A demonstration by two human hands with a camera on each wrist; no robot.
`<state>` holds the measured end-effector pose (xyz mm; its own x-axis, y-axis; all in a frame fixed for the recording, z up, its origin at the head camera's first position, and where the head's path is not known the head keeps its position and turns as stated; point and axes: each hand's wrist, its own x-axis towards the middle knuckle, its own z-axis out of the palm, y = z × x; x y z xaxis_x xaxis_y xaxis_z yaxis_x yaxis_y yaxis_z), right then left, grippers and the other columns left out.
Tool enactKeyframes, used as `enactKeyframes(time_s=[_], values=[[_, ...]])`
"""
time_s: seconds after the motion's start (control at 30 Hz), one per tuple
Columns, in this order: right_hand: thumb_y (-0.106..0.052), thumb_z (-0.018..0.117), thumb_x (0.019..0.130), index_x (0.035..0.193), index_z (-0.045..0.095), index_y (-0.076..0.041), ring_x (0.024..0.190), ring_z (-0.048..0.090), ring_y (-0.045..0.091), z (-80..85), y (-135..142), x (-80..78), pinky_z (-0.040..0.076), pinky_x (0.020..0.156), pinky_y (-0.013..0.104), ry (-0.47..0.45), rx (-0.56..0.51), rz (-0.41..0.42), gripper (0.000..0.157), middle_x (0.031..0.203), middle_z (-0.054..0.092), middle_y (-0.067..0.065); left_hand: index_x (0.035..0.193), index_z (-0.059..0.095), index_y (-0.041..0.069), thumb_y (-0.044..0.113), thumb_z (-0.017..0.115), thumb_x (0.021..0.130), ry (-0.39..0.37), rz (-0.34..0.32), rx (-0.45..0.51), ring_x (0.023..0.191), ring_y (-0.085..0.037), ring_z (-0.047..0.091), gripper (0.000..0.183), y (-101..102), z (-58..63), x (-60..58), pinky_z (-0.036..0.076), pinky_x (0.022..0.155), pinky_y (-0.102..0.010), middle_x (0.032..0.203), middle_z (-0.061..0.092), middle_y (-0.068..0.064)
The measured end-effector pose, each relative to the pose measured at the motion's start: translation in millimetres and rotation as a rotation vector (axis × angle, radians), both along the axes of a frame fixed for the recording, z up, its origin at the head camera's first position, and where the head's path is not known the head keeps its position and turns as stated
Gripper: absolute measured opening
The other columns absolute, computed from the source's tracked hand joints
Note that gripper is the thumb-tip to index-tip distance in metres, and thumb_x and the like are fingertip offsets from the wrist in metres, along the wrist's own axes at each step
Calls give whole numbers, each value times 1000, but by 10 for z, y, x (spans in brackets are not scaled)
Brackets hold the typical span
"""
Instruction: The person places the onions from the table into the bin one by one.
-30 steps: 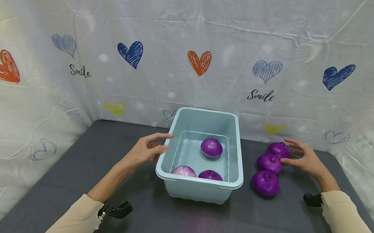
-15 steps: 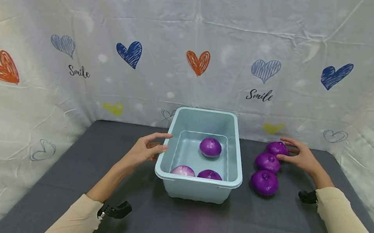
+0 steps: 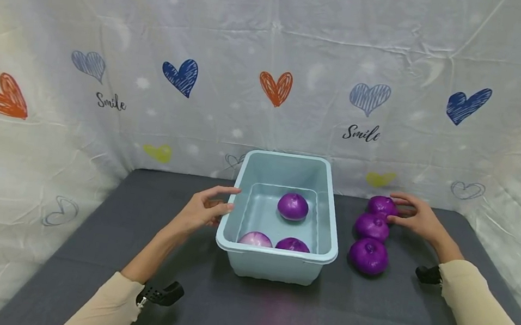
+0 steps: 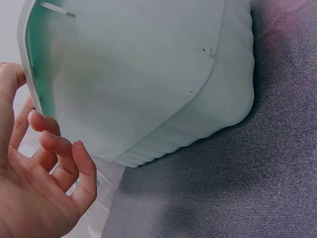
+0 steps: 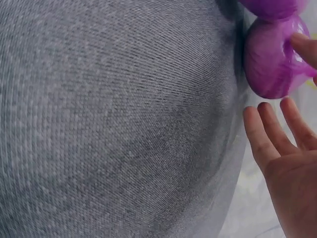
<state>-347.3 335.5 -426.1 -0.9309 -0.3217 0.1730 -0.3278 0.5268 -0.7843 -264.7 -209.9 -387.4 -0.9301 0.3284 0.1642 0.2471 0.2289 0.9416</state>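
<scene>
At the left side of a pale blue plastic basin (image 3: 276,266), my left hand (image 3: 194,210) touches the rim with index finger and thumb; its other fingers (image 4: 84,173) bend loosely in the left wrist view. Inside the basin lie a purple onion (image 3: 292,207) and, partly hidden by the front wall, a paler onion (image 3: 256,239) and another purple one (image 3: 293,244). Right of it, three purple onions stand in a row: far (image 3: 381,206), middle (image 3: 372,227) and near (image 3: 369,256). My right hand (image 3: 418,219) is at the far onion, fingers fairly straight, thumb near the middle one.
A dark grey cloth (image 3: 240,319) covers the table. Behind it and at both sides hangs a white curtain (image 3: 214,134) printed with hearts and "Smile". A black wrist camera (image 3: 164,293) sits on my left wrist, another (image 3: 428,274) on my right.
My right hand has moved slightly left and closer around the far onion, which has shifted a little to the left. The left hand and the basin stay in place.
</scene>
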Motion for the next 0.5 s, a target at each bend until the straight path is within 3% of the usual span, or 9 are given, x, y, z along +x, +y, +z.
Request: enactKeyframes(time_s=[0.23,0.5], values=[[-12,80,91,156,31,3,137,29,58,62,53,12,39,97,67,-27,52,16,83,155,26,34,144,58,12,20,67,101,3,2,-9,64,-23,50,45,18,-19,-4,48,67,-34,83,65,-10],[-11,77,93,155,34,4,136,33,56,101,45,68,34,102,67,-2,10,46,76,154,31,32,144,59,14,21,67,102,10,11,-22,66,-32,50,44,5,-29,-20,49,69,-43,83,64,-10]])
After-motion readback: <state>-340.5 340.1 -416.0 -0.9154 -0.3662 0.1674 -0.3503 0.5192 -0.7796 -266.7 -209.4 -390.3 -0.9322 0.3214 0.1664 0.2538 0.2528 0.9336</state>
